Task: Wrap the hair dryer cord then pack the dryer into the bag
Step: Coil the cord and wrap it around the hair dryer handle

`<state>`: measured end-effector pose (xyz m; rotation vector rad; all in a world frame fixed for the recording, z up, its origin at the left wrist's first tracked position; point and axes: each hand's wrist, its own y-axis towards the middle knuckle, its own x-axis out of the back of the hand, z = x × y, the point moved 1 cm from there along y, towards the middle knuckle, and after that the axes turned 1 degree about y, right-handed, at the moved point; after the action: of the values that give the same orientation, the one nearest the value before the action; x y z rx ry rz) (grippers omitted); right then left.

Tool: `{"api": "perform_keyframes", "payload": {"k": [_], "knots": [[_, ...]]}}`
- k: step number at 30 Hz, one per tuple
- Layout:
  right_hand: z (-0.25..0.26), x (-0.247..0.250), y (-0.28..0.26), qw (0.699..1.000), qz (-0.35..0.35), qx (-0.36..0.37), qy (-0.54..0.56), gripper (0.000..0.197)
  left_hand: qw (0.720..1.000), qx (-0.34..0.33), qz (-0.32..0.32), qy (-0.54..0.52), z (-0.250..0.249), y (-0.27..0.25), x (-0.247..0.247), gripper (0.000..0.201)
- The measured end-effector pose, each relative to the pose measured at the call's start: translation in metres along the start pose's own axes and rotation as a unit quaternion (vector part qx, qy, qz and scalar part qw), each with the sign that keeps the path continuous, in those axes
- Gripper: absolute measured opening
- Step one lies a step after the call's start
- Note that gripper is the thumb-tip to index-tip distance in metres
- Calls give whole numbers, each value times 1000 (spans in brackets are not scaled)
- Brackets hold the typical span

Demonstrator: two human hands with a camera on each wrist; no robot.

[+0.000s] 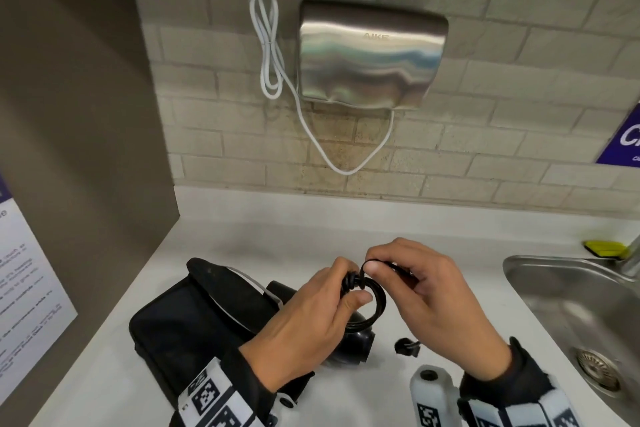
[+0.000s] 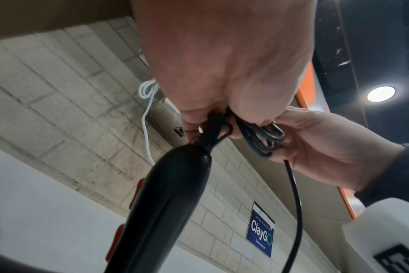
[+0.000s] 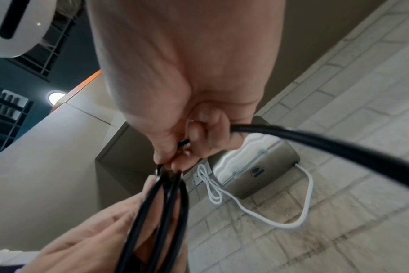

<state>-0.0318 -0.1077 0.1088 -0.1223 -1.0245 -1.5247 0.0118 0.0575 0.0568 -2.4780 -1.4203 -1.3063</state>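
Both hands are up over the counter (image 1: 346, 225) and we're deep in the cord-wrapping stage. The left hand (image 1: 311, 319) has its fingers curled round a bunch of black cord (image 1: 372, 305) loops, pinching them together right at the end of the hair dryer (image 2: 166, 203) handle. The right hand (image 1: 426, 291) pinches a small bend of that same cord between thumb and fingertips, just beside the left, and looks to be passing it round the bundle to tie it off.

Most of the cord seems gathered; several turns sit in the coil. A loose length hangs from the right hand, and its plug (image 1: 407, 347) lies on the counter below, so the wrap isn't finished by my reckoning.

The dryer's body hangs low under the left hand, close over the counter; whether it touches I can't tell. The black bag (image 1: 194, 315) lies on the counter just left of it, mouth toward the dryer, nothing packed yet as far as I can see. Packing is all to come
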Motion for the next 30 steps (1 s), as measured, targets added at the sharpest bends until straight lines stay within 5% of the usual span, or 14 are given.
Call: {"api": "perform_keyframes", "payload": {"k": [6, 14, 24, 30], "knots": [[-6, -12, -1, 983, -16, -99, 155, 19, 999, -12, -46, -13, -2, -3, -3, 33], [-14, -34, -13, 913, -86, -213, 336, 8, 996, -41, -75, -13, 4, -10, -8, 28], [-17, -39, -30, 949, -34, -138, 282, 40, 990, -32, -111, -75, 9, -13, -10, 30], [-19, -36, -28, 948, 3, -155, 280, 3, 990, -6, -125, -69, 13, -12, -10, 22]]}}
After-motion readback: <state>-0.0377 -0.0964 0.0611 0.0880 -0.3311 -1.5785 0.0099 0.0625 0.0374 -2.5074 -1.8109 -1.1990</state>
